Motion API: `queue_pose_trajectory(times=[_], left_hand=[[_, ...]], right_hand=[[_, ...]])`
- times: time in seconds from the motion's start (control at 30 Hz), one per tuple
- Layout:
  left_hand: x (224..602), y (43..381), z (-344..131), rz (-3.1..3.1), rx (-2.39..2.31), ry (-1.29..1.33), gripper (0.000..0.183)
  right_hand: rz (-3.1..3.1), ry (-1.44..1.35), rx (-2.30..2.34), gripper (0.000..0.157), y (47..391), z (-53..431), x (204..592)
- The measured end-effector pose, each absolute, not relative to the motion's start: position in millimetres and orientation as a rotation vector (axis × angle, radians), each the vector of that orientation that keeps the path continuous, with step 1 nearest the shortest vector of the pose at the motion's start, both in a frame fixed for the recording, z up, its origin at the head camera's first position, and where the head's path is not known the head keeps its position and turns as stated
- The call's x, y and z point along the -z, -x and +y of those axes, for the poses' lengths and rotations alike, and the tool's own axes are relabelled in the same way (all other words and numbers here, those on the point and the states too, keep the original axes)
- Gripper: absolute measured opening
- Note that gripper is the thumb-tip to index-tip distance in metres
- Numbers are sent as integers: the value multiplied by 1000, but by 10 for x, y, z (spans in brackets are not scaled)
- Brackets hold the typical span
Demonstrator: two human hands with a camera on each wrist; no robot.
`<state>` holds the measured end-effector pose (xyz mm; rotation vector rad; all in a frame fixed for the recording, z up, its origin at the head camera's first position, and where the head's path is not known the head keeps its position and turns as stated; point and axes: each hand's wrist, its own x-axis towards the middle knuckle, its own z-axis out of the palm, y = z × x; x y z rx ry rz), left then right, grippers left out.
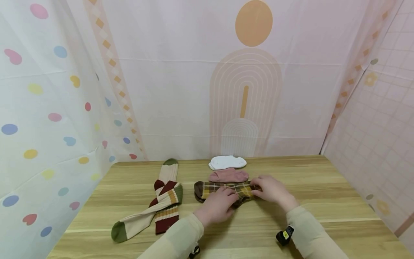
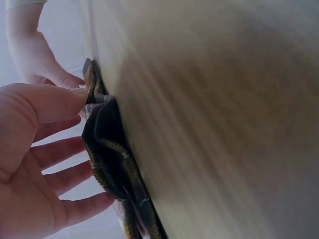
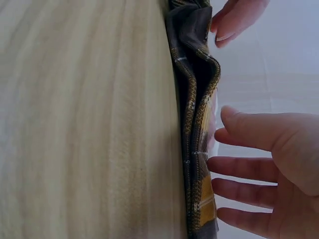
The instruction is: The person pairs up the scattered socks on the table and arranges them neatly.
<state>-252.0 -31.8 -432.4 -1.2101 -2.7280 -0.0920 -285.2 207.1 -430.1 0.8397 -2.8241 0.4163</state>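
Note:
A pair of brown and mustard plaid socks (image 1: 240, 187) lies flat, one on top of the other, crosswise on the table. My left hand (image 1: 218, 205) rests over the near side of the pair, and its nearly straight fingertips touch the fabric. At the right end my right hand (image 1: 273, 191) has its fingers extended, fingertips against the upper sock. From the right wrist view, the layered fabric edges of the plaid socks (image 3: 202, 124) show in front of the spread fingers. Neither hand curls round the fabric.
Just behind the plaid pair lie pink socks (image 1: 228, 175), and behind those white socks (image 1: 228, 162) near the back edge. To the left, cream socks with green toes (image 1: 139, 223) cross over dark red striped socks (image 1: 166, 225). Printed curtains surround the wooden table (image 1: 300, 172).

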Motion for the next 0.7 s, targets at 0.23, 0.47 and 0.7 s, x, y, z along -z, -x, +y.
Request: queue_pose_trajectory(times=[0.23, 0.47, 0.7], left_hand=[[4349, 2476, -323, -2783, 36, 1233, 25], [4358, 2482, -384, -2748, 26, 1340, 17], [4381, 2487, -451, -2764, 29, 1382, 28]], right_hand=[[-2828, -878, -407, 11, 2843, 2086, 4324], [-2802, -928, -380, 6, 2855, 2110, 4347], [-2802, -931, -429, 5, 2892, 2138, 4400]])
